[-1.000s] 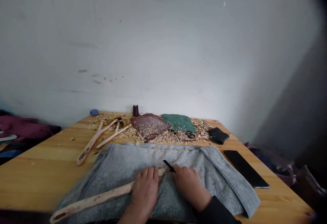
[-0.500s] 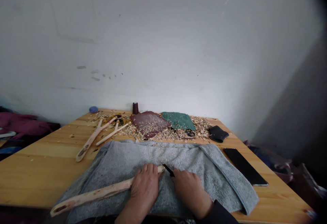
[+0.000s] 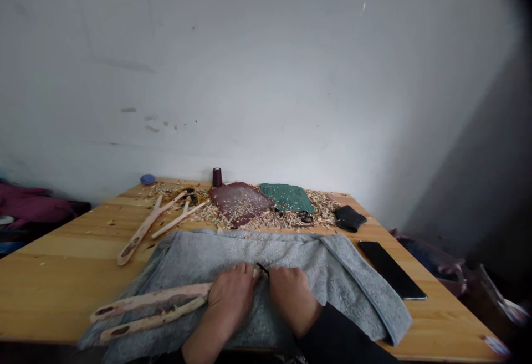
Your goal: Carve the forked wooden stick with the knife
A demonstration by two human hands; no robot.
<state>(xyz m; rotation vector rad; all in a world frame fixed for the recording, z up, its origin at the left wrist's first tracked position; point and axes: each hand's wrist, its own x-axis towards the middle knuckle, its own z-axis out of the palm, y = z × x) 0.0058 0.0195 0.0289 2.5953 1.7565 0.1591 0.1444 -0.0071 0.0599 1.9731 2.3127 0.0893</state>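
Left hand [image 3: 231, 293] closed round a peeled forked stick [image 3: 160, 296], right hand [image 3: 293, 296] fisted on a black-bladed tool [image 3: 262, 269] pointing to ten o'clock by the stick's tip; two prongs now reach towards eight o'clock, only one showing half a second ago; grey cloth [image 3: 199, 253] underneath, wood shavings [image 3: 266, 221] beyond at twelve

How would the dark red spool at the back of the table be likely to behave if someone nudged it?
The dark red spool would probably tip fairly easily, since it stands upright and looks taller than wide. Once over, it might roll, as its sides appear rounded, though the loose wood shavings scattered nearby could slow it.
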